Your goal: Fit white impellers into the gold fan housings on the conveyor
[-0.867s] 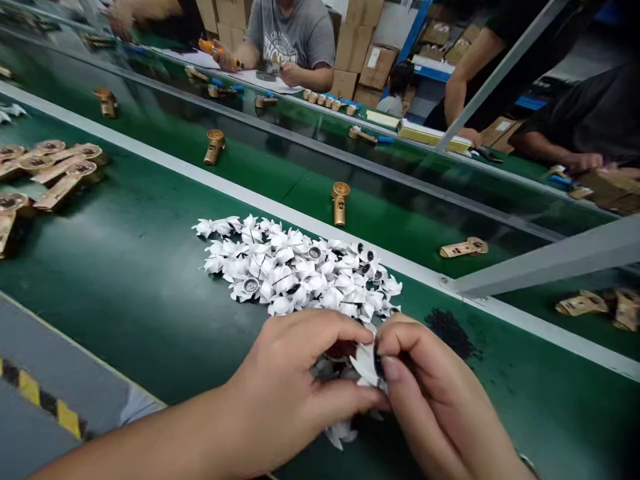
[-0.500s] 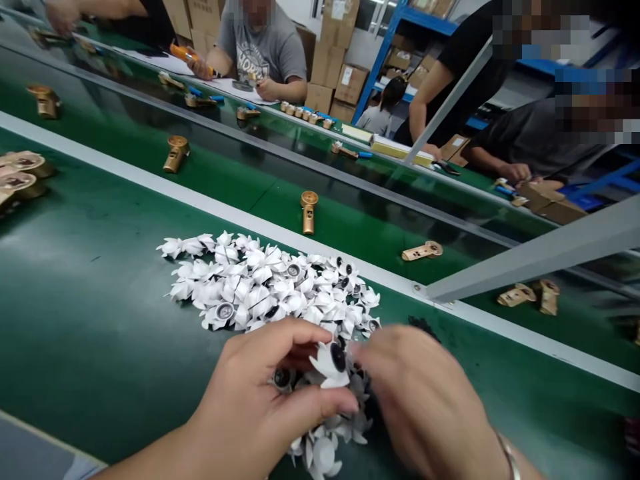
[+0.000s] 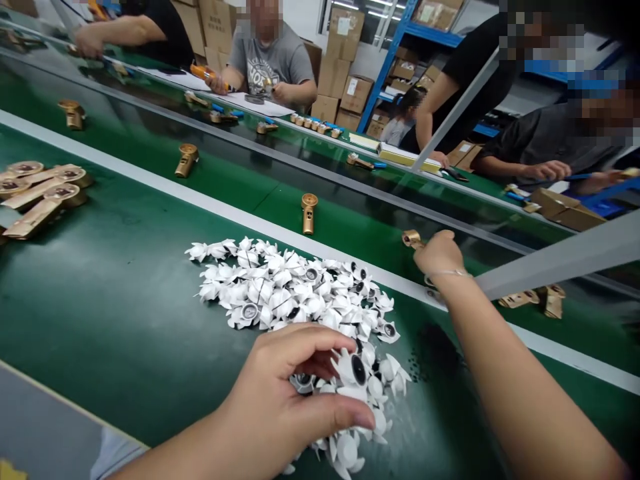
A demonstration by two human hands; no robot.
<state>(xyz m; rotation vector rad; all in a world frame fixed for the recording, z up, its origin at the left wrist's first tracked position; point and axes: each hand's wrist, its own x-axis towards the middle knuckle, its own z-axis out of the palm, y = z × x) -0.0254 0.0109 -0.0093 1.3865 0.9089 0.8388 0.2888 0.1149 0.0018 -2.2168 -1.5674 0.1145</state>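
Observation:
My left hand (image 3: 305, 393) is closed around a white fan blade (image 3: 345, 369) with a black round hub, held between thumb and fingers above the pile. Loose white fan blades (image 3: 280, 287) spread over the green bench in front of it, some showing dark hubs. Farther out to the right, my right hand (image 3: 443, 257) reaches over the white rail onto the green belt. Its fingers are closed on the handle end of a gold handheld fan housing (image 3: 411, 239), whose round head sticks out to the left.
Gold fan housings (image 3: 40, 213) are stacked at the left. Others, such as one upright housing (image 3: 309, 213), lie along the belt. A slanted grey metal post (image 3: 560, 257) rises at the right. Small black bits (image 3: 435, 347) lie beside the pile. Co-workers (image 3: 275, 60) sit across the line.
My right hand has left the fan blade and moved up and right to the belt, taking hold of a gold housing. My left hand keeps the fan blade. The view has shifted slightly.

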